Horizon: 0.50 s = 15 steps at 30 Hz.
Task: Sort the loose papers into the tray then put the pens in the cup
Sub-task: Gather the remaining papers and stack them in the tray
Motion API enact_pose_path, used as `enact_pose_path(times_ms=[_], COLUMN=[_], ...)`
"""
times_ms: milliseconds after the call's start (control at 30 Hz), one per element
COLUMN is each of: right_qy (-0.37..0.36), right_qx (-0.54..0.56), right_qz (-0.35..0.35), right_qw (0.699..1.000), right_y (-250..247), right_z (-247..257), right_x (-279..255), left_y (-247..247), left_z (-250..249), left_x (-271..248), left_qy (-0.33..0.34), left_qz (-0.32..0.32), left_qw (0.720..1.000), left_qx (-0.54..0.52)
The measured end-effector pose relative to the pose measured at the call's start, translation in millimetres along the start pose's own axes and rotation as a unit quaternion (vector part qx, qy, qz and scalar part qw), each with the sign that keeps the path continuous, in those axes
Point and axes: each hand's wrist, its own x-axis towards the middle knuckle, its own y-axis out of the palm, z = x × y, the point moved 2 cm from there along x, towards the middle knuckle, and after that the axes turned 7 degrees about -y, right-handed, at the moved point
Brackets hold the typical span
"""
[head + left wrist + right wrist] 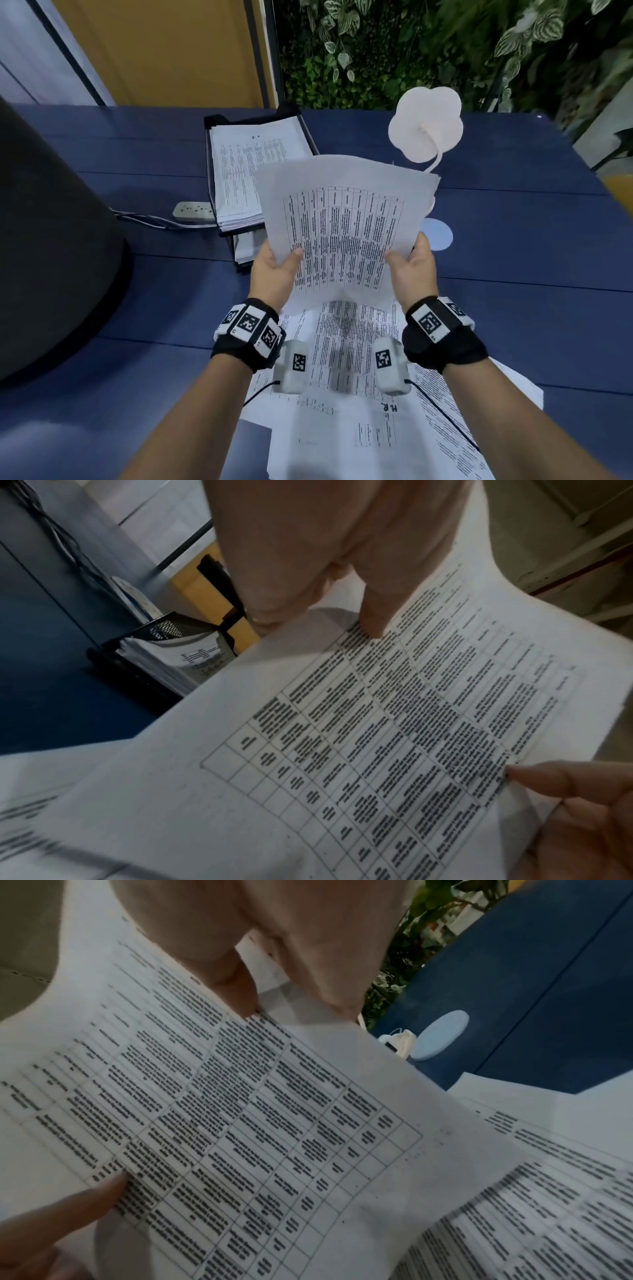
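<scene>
A printed sheet with a table (342, 226) is lifted above the blue table and curves upward. My left hand (277, 270) pinches its left edge, thumb on the printed face. My right hand (409, 265) pinches its right edge the same way. The left wrist view shows the same sheet (377, 737), and the right wrist view shows it too (257, 1123). A black mesh tray (209, 137) just beyond my left hand holds a stack of printed papers. More loose papers (359, 411) lie spread below my wrists. No pens or cup are in view.
A white flower-shaped object on a stem (424, 126) stands behind the sheet, beside a pale blue round disc (440, 236). A white power strip (191, 210) with cables lies left of the tray. A large dark rounded object (51, 240) fills the left side. Plants line the back right.
</scene>
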Motion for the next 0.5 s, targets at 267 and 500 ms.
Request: enact_pose_path(times_ms=[267, 500], right_qy=[0.031, 0.109], right_qx=[-0.014, -0.056], right_qz=[0.059, 0.095], right_qw=[0.998, 0.988], right_y=[2, -7], right_z=[-6, -38], right_x=[1, 2], left_y=[-4, -14], left_z=[1, -11], left_x=[5, 11], left_qy=[-0.011, 0.004], left_qz=[0.026, -0.016], left_qw=[1.000, 0.999], left_qx=[-0.005, -0.045])
